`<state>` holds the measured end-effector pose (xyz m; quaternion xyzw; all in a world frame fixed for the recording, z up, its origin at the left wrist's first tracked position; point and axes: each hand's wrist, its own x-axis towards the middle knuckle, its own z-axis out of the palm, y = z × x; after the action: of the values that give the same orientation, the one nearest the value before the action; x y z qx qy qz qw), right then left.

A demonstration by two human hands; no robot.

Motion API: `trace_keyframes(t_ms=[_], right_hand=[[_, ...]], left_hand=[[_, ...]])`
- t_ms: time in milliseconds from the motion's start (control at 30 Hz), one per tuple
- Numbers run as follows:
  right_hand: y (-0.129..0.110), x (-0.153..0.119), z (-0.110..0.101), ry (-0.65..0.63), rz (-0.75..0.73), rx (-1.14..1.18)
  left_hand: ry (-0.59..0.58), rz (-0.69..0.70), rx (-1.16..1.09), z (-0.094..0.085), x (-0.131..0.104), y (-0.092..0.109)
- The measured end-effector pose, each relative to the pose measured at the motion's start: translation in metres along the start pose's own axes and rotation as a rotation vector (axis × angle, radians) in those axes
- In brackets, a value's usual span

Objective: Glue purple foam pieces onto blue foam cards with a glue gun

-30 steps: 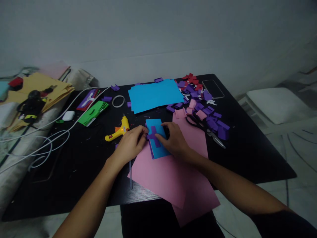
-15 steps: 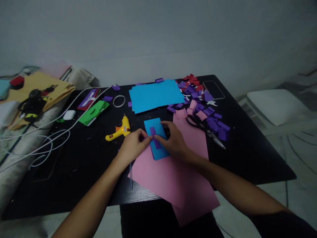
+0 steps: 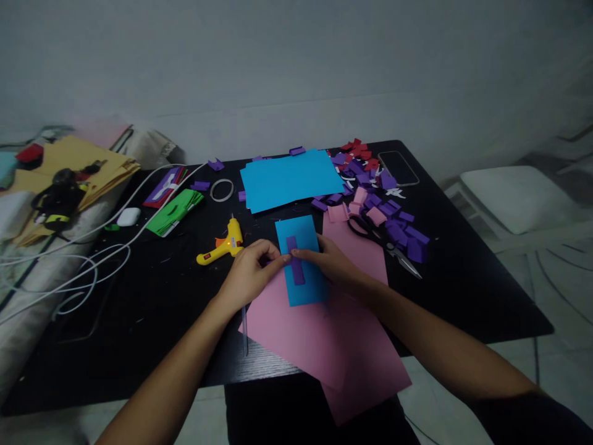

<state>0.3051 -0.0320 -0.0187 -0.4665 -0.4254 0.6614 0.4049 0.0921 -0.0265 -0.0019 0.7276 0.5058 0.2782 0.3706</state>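
Observation:
A small blue paper piece (image 3: 309, 232) with a purple strip (image 3: 297, 272) on its face is held above pink paper sheets (image 3: 296, 346). My left hand (image 3: 252, 269) pinches its left edge, the thumb reaching the purple strip. From the right, my right hand (image 3: 333, 262) grips the same piece, its thumb on the strip and its other fingers hidden behind. Left of my left hand lies a yellow glue gun (image 3: 225, 242). Scissors with black handles (image 3: 391, 247) rest to the right of my right hand.
Behind the hands lies a blue paper stack (image 3: 291, 179). Purple paper pieces (image 3: 396, 232) and red scraps (image 3: 356, 148) spread at the right. White cables (image 3: 97, 266), a green bundle (image 3: 175, 212) and a tape ring (image 3: 222, 190) are on the left; a clear stick (image 3: 245, 337) is in front.
The blue piece has shifted slightly right and turned, showing more of its face. My right hand's fingers have moved from its top edge to behind its right side.

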Motion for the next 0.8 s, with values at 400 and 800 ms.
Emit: trace_keyframes(t_ms=[400,800], right_hand=[[-0.0007,-0.0002,0.0041,0.023,0.038,0.173],[-0.0057,-0.0028,0.0010,-0.057,-0.002,0.144]], left_hand=[[0.005,-0.045,-0.079,0.0010,-0.0004,-0.0022],[0.062,-0.058,-0.274,0.0011,-0.0004,0.0036]])
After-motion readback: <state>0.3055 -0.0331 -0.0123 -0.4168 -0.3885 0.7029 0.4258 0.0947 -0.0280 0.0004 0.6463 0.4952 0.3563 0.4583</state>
